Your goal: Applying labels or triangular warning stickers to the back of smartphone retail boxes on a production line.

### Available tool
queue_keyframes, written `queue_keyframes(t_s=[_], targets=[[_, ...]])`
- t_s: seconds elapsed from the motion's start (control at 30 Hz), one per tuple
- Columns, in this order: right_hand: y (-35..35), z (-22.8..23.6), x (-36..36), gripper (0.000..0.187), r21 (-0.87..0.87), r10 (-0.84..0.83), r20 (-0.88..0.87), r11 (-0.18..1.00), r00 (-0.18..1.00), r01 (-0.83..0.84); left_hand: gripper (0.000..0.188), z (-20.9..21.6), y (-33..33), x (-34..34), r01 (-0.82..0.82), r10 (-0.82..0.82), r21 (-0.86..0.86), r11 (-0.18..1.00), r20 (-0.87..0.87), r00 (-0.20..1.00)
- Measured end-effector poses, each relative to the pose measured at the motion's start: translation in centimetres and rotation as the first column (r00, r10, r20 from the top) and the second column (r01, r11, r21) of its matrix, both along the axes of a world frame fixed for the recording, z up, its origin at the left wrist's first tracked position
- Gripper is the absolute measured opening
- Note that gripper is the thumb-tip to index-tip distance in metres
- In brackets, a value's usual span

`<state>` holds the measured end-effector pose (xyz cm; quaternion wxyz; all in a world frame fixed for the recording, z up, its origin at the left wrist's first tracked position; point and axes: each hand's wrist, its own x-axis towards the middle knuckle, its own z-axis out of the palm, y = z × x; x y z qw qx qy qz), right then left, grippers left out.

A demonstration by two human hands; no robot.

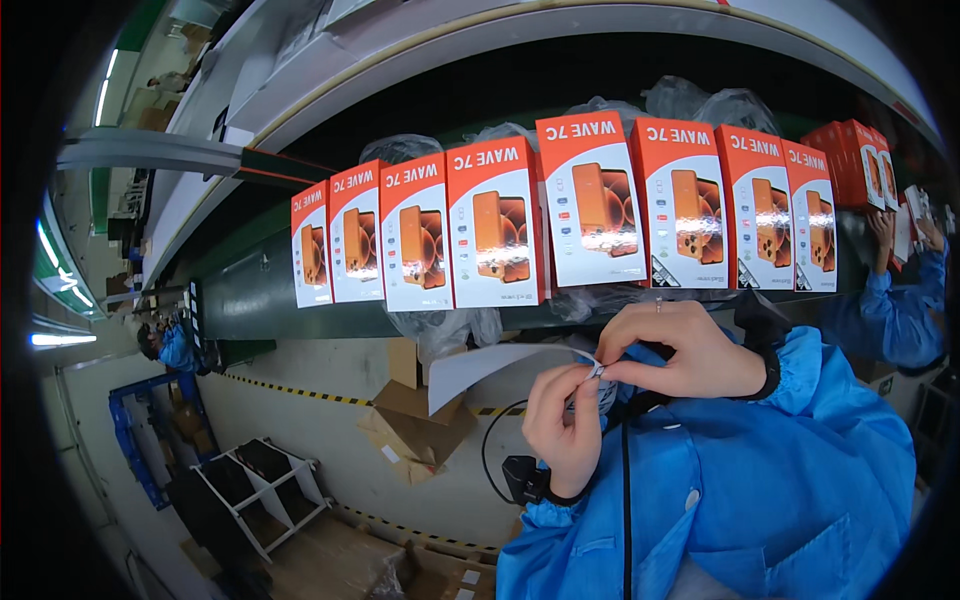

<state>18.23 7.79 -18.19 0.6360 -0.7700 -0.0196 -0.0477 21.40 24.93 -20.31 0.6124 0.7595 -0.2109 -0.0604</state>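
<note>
While both forearms rise from the lower edge in smooth blue sleeves, the two hands meet just below the conveyor. Only the head view is available.

Head view, hands: the left hand (563,425) is curled, thumb and forefinger pinched together on the lower end of a small white strip (596,368). The right hand (682,350) arches over from the right, its thumb and forefinger closed on the upper end of the same strip. The strip is thin, flexible and slightly bent (whether it is tape or a label cannot be told). A flat white sheet (478,368) extends leftward from the pinch point, with a straight lower edge and a pointed corner. A black band (528,480) wraps the left wrist, and a thin black cable (492,440) loops beside it.

Head view, surroundings: eight rectangular cardboard boxes (495,225) stand upright side by side on the dark green belt (250,290), each orange on top with a white face and a printed orange phone. Crinkled clear plastic bags (440,328) bulge behind and below them. A folded brown carton (415,425) lies on the grey floor, near a white divided rack (260,490). At the right edge, another person's blue sleeve (900,310) reaches toward further orange boxes.
</note>
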Motion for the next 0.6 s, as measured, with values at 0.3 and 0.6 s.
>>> queue_keyframes(t_s=[0.3,0.6], targets=[[-1.4,2.5,4.2,0.015,-0.065,0.183,-0.276,0.976,0.944,-0.208,0.020,-1.6,2.2,3.5,-0.170,0.060,0.347,0.922,0.306,0.950],[-2.6,-1.4,8.8,0.011,-0.394,-0.054,-0.330,0.915,0.942,-0.086,0.015,-2.2,3.5,4.4,-0.369,0.349,0.182,0.911,0.136,0.927]])
